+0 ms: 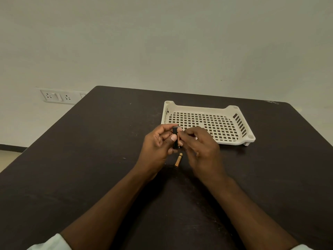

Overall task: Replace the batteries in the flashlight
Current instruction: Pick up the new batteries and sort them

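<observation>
My left hand (158, 145) grips a small black battery holder (174, 134), held upright above the table. My right hand (200, 150) pinches a slim battery (179, 139) against the holder's right side; only a sliver of it shows between my fingers. A second copper and black battery (178, 160) lies loose on the dark table (90, 159) just below both hands. The flashlight body is not visible.
A cream perforated plastic tray (239, 123) sits on the table just behind my right hand, with nothing seen in it. A wall socket panel (57, 96) is on the wall at the left, beyond the table's far left corner.
</observation>
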